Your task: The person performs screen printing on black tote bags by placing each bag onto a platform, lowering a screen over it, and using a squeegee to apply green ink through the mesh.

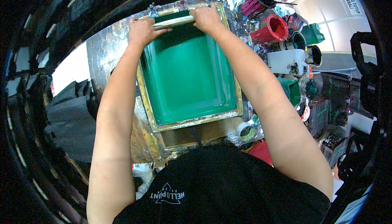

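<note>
A wooden-handled squeegee lies crosswise at the far end of a screen printing frame. Round its left end my left hand is closed, and my right hand grips the right end. Green ink covers the mesh inside the frame, with thicker streaks along the sides and near edge. The squeegee's blade is hidden behind the handle and ink. Small clamps hold the frame's far edge.
The frame rests on an ink-stained worktable. A roll of tape sits by its near right corner. To the right stand a red ink bucket, a white jug, a green jug and several open cans.
</note>
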`<state>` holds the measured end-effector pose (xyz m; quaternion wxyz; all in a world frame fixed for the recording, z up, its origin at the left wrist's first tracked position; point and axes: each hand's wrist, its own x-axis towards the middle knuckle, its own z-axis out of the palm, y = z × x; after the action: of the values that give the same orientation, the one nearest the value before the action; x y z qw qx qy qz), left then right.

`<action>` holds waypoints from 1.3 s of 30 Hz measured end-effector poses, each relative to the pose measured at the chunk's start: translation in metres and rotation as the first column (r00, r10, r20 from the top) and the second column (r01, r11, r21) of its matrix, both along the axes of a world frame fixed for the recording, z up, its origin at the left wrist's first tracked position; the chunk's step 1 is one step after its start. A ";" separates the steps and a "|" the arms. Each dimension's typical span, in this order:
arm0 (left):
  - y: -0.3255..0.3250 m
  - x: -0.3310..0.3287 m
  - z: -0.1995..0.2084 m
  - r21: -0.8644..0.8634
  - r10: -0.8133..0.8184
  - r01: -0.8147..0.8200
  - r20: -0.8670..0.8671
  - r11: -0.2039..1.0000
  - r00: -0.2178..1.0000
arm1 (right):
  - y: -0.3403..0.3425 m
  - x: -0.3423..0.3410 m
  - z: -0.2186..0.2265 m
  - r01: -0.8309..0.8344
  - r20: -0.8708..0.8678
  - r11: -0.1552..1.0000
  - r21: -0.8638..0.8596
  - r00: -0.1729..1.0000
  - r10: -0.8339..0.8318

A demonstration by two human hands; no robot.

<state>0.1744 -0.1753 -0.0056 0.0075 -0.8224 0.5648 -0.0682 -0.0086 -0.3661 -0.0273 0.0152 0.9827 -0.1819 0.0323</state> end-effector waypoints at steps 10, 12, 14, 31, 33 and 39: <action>0.064 -0.057 -0.003 -0.012 -0.031 0.031 -0.029 0.999 0.999 | 0.059 -0.062 -0.006 -0.010 0.020 0.998 0.055 1.000 0.009; 0.080 -0.071 -0.003 0.016 -0.024 0.025 -0.095 1.000 0.995 | 0.076 -0.080 -0.010 -0.022 0.041 0.998 0.059 0.999 0.019; 0.099 -0.092 -0.001 -0.016 -0.017 0.016 -0.073 1.000 0.997 | 0.094 -0.099 -0.004 -0.026 0.029 0.996 0.082 0.999 0.024; 0.228 -0.224 0.008 0.083 -0.013 0.030 -0.204 0.996 0.979 | 0.234 -0.241 0.006 0.021 -0.037 0.995 0.099 0.999 -0.017; 0.238 -0.231 0.005 0.033 -0.048 0.054 -0.165 0.998 0.985 | 0.244 -0.248 0.008 0.029 -0.012 0.994 0.102 1.000 -0.028; 0.219 -0.220 0.031 0.148 0.083 -0.036 -0.322 0.988 0.943 | 0.225 -0.226 0.029 0.030 -0.206 0.981 0.190 0.978 0.010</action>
<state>-0.0461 0.0437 0.0257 -0.0267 -0.8365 0.5364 0.1089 -0.2350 -0.1410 0.0017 -0.0609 0.9766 -0.1868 -0.0875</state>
